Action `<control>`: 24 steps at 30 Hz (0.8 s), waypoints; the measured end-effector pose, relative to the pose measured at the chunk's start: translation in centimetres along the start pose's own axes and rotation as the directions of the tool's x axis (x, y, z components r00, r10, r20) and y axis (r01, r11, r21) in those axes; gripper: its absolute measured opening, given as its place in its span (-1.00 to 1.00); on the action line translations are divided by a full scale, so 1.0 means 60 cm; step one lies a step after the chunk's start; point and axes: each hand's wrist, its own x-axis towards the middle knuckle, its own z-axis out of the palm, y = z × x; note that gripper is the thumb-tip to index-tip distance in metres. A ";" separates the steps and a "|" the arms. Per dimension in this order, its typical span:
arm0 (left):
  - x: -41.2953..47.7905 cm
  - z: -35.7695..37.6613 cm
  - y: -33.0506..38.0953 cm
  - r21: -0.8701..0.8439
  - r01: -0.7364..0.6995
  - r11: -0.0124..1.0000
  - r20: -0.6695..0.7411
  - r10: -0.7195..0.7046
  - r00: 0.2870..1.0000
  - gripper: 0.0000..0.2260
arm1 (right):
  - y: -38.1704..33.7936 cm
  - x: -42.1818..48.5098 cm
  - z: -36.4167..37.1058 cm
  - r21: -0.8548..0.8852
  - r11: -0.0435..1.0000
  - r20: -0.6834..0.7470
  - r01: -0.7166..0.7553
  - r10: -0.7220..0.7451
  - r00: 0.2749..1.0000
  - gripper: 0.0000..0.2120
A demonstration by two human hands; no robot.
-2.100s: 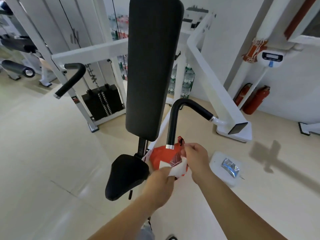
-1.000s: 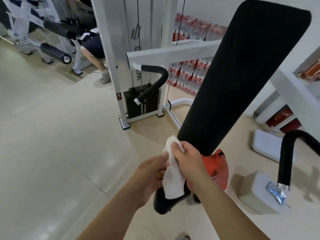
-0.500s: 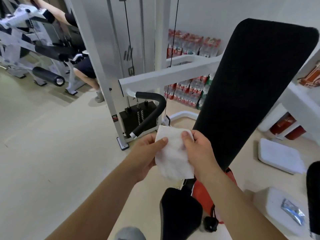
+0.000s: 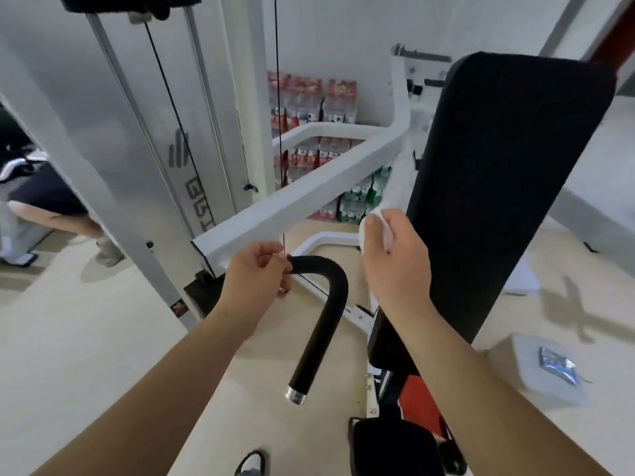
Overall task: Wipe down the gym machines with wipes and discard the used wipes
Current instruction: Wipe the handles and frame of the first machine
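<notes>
A white gym machine fills the view, with a tall black back pad (image 4: 508,187) on the right. Its white arm (image 4: 309,197) ends in a curved black handle (image 4: 326,314). My right hand (image 4: 395,266) is shut on a white wipe (image 4: 374,218), held against the left edge of the back pad. My left hand (image 4: 256,276) has its fingers curled at the top end of the black handle, where it meets the white arm. The black seat (image 4: 391,448) sits low in the view.
A red bag (image 4: 417,403) hangs behind the seat. On the floor at right, a white box lid (image 4: 536,383) carries a silver wipe packet (image 4: 556,364). Stacked water bottle packs (image 4: 309,101) stand against the wall. Another person's leg (image 4: 62,218) is at left. My shoe (image 4: 251,462) is below.
Both hands held the unfolded wipe in front of me. Now only my right hand holds it, raised to the back pad's edge, while my left hand has gone to the black handle.
</notes>
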 end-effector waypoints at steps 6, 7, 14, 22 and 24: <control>0.132 -0.085 0.010 0.376 -0.390 0.840 0.142 0.364 0.921 -0.82 | -0.013 0.000 0.167 -0.529 0.712 0.240 0.462 -0.396 0.886 -0.82; 0.152 -0.097 0.004 0.448 -0.443 0.777 0.188 0.403 0.896 -0.80 | 0.000 -0.019 0.189 -0.542 0.694 0.309 0.473 -0.359 0.881 -0.83; 0.250 -0.120 -0.024 0.711 -0.592 0.380 0.397 0.477 0.784 -0.71 | 0.004 -0.073 0.223 -0.577 0.632 0.403 0.517 -0.329 0.854 -0.70; 0.259 -0.118 -0.034 0.719 -0.569 0.398 0.387 0.451 0.805 -0.65 | -0.071 0.009 0.211 -0.722 0.446 0.483 0.528 -0.221 0.847 -0.75; 0.260 -0.117 -0.036 0.725 -0.568 0.390 0.390 0.447 0.805 -0.65 | -0.105 0.043 0.218 -0.751 0.368 0.595 0.549 0.018 0.803 -0.78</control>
